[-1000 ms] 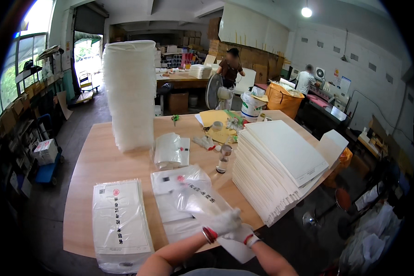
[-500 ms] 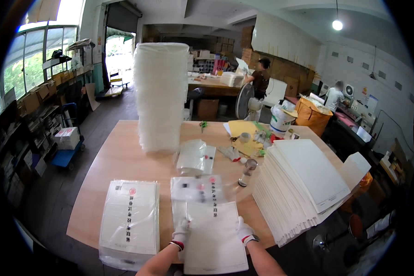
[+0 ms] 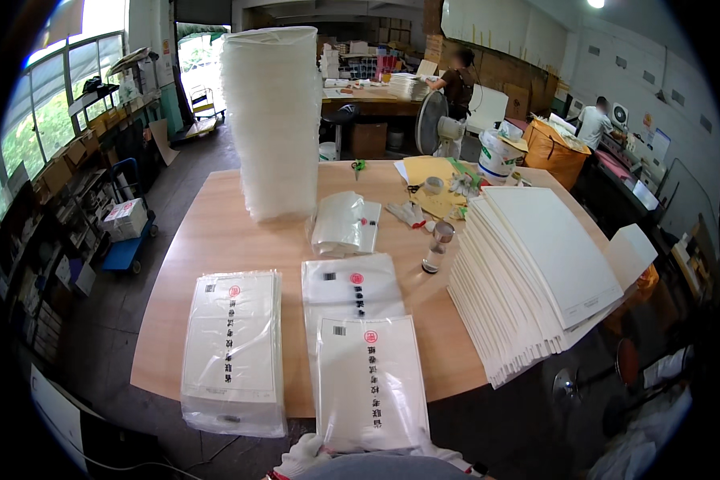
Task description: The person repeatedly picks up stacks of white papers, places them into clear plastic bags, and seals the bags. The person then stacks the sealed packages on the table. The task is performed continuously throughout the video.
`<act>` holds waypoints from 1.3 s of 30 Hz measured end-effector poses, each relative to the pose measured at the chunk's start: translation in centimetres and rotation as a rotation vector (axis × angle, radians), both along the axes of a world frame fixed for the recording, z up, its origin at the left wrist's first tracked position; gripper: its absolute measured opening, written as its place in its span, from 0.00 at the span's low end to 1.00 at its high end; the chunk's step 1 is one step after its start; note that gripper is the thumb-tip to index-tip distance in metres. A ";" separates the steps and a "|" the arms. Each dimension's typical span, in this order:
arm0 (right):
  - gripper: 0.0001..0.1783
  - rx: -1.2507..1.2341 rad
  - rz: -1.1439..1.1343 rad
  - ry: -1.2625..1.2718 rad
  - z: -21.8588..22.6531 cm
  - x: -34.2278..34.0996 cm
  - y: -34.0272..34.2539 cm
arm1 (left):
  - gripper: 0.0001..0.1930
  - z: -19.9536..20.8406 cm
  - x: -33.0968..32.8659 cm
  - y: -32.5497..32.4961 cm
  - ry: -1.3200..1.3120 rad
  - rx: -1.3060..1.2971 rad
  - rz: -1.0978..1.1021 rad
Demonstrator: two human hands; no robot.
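The packet (image 3: pixel 372 388) is extending past the table's (image 3: pixel 444 360) edge, open wood lying rightward. Left hand (image 3: pixel 303 454) and right hand (image 3: pixel 448 458) are flanking its end, finger grip unclear.

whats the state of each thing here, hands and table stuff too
Left hand: gloved, grip unclear
Right hand: gloved, mostly hidden
Printed packet: printed side up, overlapping the plastic bags
Plastic bags: partly covered
Bagged pile: flat, printed side up
Tall white stack: upright
White sheet pile: fanned unevenly
Lidded bottle: upright, part filled
Ceiling lamp: lit
Fan: upright, spinning unclear
Hand cart: loaded with a white box
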State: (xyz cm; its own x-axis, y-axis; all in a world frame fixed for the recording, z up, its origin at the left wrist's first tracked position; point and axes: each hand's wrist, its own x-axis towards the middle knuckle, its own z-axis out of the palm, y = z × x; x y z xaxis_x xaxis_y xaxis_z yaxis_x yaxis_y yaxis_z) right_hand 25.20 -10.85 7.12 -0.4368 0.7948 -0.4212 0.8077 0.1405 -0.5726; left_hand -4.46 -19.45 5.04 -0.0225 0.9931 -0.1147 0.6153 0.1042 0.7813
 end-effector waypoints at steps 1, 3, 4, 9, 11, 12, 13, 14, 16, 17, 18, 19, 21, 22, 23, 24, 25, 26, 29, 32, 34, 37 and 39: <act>0.34 0.005 0.011 -0.006 -0.3 -0.3 -0.6 | 0.08 -0.1 0.0 -0.2 -0.004 0.017 -0.040; 0.32 0.072 0.014 -0.092 -0.6 -1.0 -0.8 | 0.07 0.1 0.7 1.1 0.049 0.227 0.014; 0.32 0.114 0.028 -0.128 -1.3 -0.9 -0.5 | 0.10 0.5 0.6 1.4 0.148 0.238 0.046; 0.22 0.134 -0.169 -0.113 3.6 1.0 -3.2 | 0.08 1.1 -0.3 -0.6 0.083 0.184 0.174; 0.21 0.046 0.019 0.305 -1.3 4.3 -3.1 | 0.04 -1.3 -0.2 -0.5 -0.049 0.127 0.032; 0.17 -0.215 -0.331 0.429 -1.3 3.7 -2.3 | 0.04 0.3 1.0 0.5 -0.109 0.220 0.030; 0.14 -0.454 -0.847 0.733 -1.2 2.9 -1.3 | 0.04 1.8 1.7 1.0 -0.099 0.275 0.026; 0.12 -0.495 -1.318 0.953 -1.1 2.2 -0.3 | 0.04 3.2 2.2 1.6 -0.093 0.330 0.021; 0.14 -0.586 -0.820 0.929 -6.0 1.3 -0.4 | 0.05 6.4 2.7 2.6 -0.154 0.392 0.004; 0.18 -0.691 -0.671 1.010 -7.9 0.3 -0.6 | 0.06 7.9 2.2 2.8 -0.172 0.429 -0.003; 0.18 -0.666 -0.653 1.100 -6.7 -2.1 -0.4 | 0.06 9.3 1.3 2.5 -0.110 0.498 0.026; 0.18 -0.642 -0.640 1.192 -4.6 -4.4 0.1 | 0.05 10.5 0.3 2.1 -0.046 0.565 0.050; 0.17 -0.427 -0.454 1.187 -3.5 -7.7 1.6 | 0.06 11.3 -2.3 0.9 0.071 0.738 0.137; 0.15 -0.231 -0.306 1.091 -3.5 -9.6 2.6 | 0.07 11.4 -3.4 0.4 0.099 0.893 0.275; 0.14 -0.590 -0.497 1.257 -0.9 -13.3 3.3 | 0.10 10.7 -4.5 -0.5 0.032 0.875 0.448; 0.14 -0.592 -0.353 1.267 -1.1 -16.1 3.8 | 0.12 8.8 -6.2 -1.1 -0.383 0.935 0.621; 0.14 -0.586 -0.209 1.273 -2.7 -19.1 5.0 | 0.12 10.3 -7.0 -0.7 -0.484 0.951 0.755; 0.14 -0.655 -0.070 1.105 -6.3 -22.4 5.5 | 0.11 7.9 -9.8 -0.7 -0.430 0.984 0.839; 0.15 -1.063 -0.037 0.993 -3.4 -25.6 1.1 | 0.07 1.7 -19.0 -2.2 -0.458 0.828 1.048; 0.18 -1.162 0.000 0.936 -7.7 -28.0 0.0 | 0.02 -1.3 -21.6 -4.2 -0.469 0.520 1.218; 0.17 -1.003 0.021 0.803 -6.8 -28.2 -0.7 | 0.04 -6.8 -24.0 -6.6 -0.487 0.421 1.392; 0.17 -1.126 0.118 0.725 -9.1 -23.8 -0.6 | 0.12 -18.2 -23.9 -11.2 -0.653 0.161 1.534; 0.19 -0.995 0.190 0.664 -9.3 -19.3 0.6 | 0.12 -5.6 -12.6 -6.8 -0.358 -0.244 1.041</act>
